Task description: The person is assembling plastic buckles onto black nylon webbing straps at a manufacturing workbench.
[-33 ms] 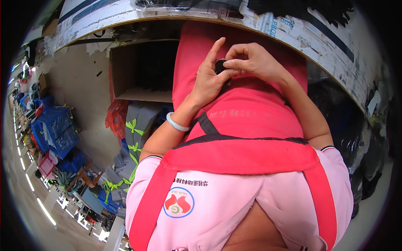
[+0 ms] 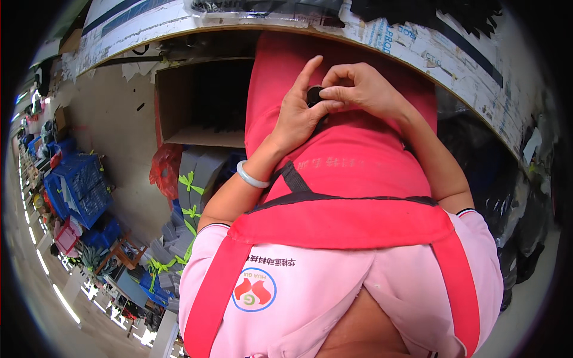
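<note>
A small dark, rounded piece (image 2: 314, 94) is held between my two hands above my lap; its exact kind I cannot make out. My left hand (image 2: 298, 113) supports it with the thumb and bent fingers, while the index finger points away toward the table. My right hand (image 2: 365, 89) is closed in a pinch, thumb and index fingertip meeting at the piece's right edge. Part of the piece is hidden by the fingers. Under both hands spreads my red apron (image 2: 358, 161). A pale bangle (image 2: 252, 175) circles my left wrist.
A worn, taped table edge (image 2: 412, 51) curves just beyond my hands, with black material (image 2: 441, 12) on it. Below, at left, an open cardboard box (image 2: 200, 134) holds dark items. A red plastic bag (image 2: 165, 170), grey bundles tied with green strips (image 2: 191, 182) and blue crates (image 2: 77, 185) stand farther left.
</note>
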### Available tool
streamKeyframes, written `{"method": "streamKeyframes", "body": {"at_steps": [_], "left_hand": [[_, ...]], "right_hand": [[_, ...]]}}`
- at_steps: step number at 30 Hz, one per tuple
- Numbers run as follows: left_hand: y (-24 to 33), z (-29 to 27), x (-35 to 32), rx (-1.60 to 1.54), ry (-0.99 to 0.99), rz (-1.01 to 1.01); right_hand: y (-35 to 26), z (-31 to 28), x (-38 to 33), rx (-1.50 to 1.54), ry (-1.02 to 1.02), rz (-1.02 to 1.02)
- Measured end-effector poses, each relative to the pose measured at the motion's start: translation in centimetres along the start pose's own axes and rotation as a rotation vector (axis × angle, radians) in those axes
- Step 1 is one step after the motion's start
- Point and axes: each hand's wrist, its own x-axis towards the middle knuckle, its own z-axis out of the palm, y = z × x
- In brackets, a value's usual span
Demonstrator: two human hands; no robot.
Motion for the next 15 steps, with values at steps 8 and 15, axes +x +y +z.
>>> {"method": "streamKeyframes", "body": {"at_steps": [8, 15], "left_hand": [[0.4, -0.8, 1.8, 0.538, -0.087, 0.040], [-0.5, -3.2, 2.7, -0.644, 0.003, -0.376]], "right_hand": [[0.5, -2.2, -0.7, -0.581, 0.076, -0.196], [-2.3, -10.8, -0.4, -0.778, 0.829, -0.646]]}}
